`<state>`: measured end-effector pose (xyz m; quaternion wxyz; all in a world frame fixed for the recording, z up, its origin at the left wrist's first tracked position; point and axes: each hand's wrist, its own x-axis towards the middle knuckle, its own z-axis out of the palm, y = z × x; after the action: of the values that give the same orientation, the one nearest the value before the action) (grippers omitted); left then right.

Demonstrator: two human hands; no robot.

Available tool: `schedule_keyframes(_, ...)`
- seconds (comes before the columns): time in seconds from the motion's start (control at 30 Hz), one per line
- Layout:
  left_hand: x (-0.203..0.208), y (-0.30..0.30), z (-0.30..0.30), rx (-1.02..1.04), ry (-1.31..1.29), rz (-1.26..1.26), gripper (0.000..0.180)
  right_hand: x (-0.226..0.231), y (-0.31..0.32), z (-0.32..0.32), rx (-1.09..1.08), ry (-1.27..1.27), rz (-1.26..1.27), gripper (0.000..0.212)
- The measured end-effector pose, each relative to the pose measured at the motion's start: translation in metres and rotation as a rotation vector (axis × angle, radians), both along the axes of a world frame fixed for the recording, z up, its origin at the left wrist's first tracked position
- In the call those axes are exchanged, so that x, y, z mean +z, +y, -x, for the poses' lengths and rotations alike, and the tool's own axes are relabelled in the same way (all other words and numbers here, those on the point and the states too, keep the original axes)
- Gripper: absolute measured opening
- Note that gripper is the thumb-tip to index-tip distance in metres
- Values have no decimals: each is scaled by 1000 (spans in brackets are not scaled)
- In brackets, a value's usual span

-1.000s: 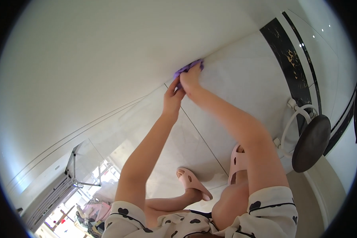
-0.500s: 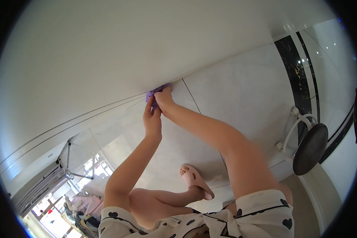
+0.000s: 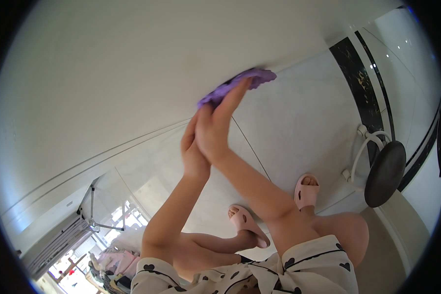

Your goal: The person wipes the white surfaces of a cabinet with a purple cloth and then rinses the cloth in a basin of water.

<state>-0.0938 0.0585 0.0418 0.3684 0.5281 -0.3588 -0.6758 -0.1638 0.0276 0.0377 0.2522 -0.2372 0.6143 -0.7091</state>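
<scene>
Cloth (image 3: 240,84), purple, sits pressed flat against the white wall (image 3: 132,73) right at the seam where it meets the tiled floor (image 3: 304,117). Right hand (image 3: 220,125) lies open, fingers stretched over it; left hand (image 3: 193,152) is open too, tucked alongside, only brushing the cloth's lower edge. Nothing's actually gripping it, so my guess is it could bunch up or slide out from under the palm. Count: one cloth, two hands, two pink slippers (image 3: 306,191), one dark round stool (image 3: 384,174).

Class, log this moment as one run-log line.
left hand: against right hand, behind cloth | right hand: pressing purple cloth on white wall | person: crouched, pink slippers
</scene>
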Motion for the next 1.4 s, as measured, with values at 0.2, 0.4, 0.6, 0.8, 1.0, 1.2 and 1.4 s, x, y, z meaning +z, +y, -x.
schedule_keyframes(0.2,35,0,-3,-120,-74,334,39,29,-5,18,19,621,322,65)
schedule_keyframes(0.4,3,-18,71,-305,-14,130,42,-40,-22,102,-258,402,194,73)
schedule_keyframes(0.6,-16,-26,115,-414,-166,35,43,-75,-17,124,-202,-611,124,71)
schedule_keyframes(0.8,29,6,63,-73,71,461,48,31,-10,73,-90,25,182,77)
schedule_keyframes(1.0,72,8,109,304,230,497,59,68,-27,105,-235,817,396,51)
schedule_keyframes(1.2,6,-21,120,-264,164,434,48,-17,-34,147,-375,560,278,64)
schedule_keyframes(1.4,-31,-40,163,-466,-230,210,41,-77,-27,161,-294,-448,81,65)
